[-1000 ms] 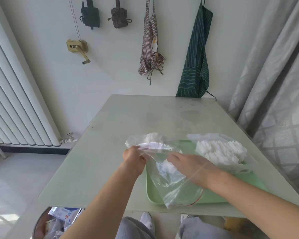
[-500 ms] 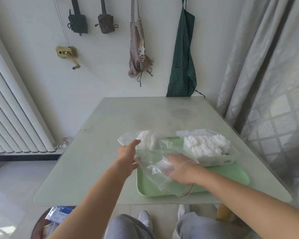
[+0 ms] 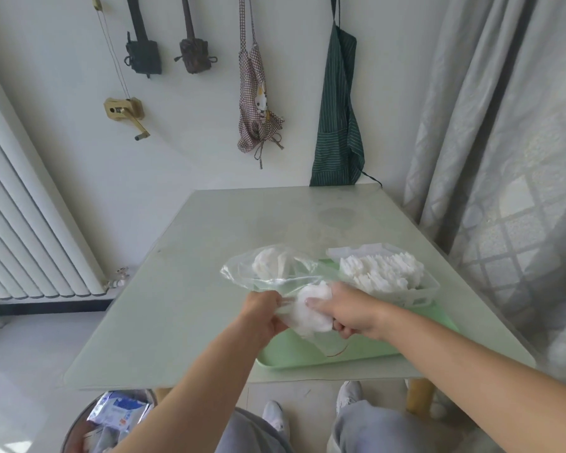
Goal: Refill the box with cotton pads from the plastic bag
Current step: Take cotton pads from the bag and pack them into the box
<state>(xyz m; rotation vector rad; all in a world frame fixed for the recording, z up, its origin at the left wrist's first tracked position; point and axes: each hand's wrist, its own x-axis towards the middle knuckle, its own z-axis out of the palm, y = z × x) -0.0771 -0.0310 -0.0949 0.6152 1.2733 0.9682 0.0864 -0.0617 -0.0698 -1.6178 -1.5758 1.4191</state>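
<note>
While the left grip (image 3: 264, 313) pinches the mouth of the plastic bag (image 3: 242, 273), the right grip (image 3: 348, 313) is clamped on a wad of cotton pads (image 3: 307, 317); the box (image 3: 419, 294), on the tray (image 3: 324, 354), is heaped full.

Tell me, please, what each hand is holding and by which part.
The left hand pinches the plastic bag at its near edge. The right hand grips a wad of cotton pads by its right side, thumb on top.

Table (image 3: 177, 305) bare at nine and twelve o'clock of the tray (image 3: 307, 361). Heaped box (image 3: 420, 297) blocks two o'clock; bag (image 3: 239, 273) crowds ten.
</note>
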